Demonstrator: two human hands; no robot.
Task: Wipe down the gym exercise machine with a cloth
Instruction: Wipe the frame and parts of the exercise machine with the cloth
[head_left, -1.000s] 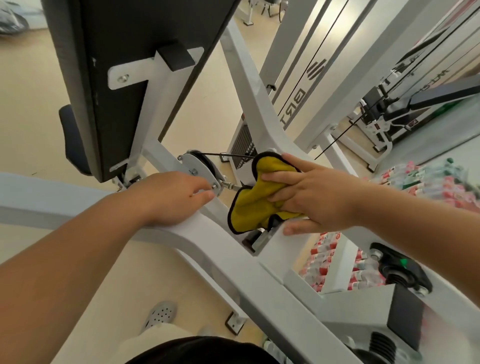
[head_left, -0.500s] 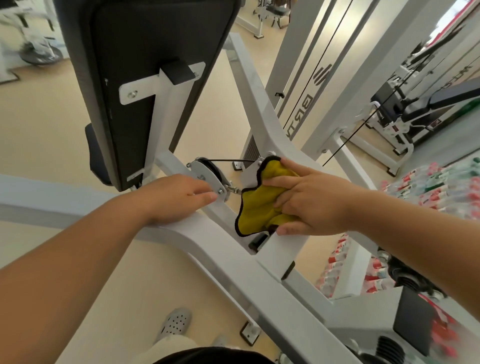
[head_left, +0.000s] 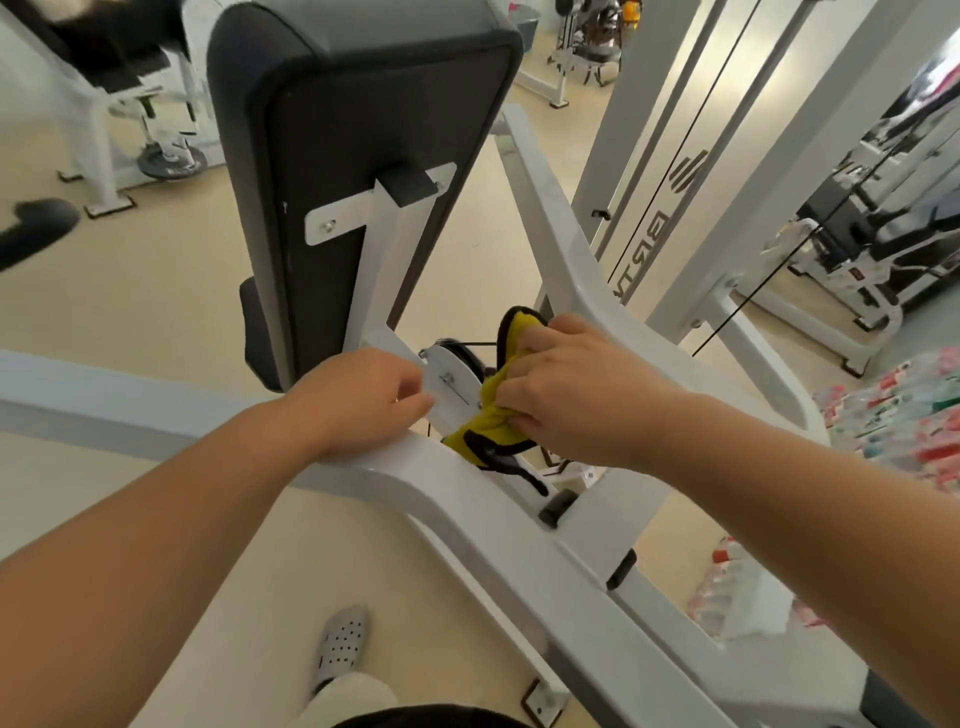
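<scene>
The right grip (head_left: 571, 400) clenches a soft, light yellow cloth (head_left: 491, 421), bunched against the rigid white machine frame (head_left: 457, 493) beside its pulley plate (head_left: 449, 387), while the left grip (head_left: 363, 402) braces alongside, its hold unclear.

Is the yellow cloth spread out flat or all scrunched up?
Scrunched up. The yellow cloth is bunched in the right hand, whose fingers curl round it; its black-edged end hangs crumpled below, beside the pulley plate.
</scene>
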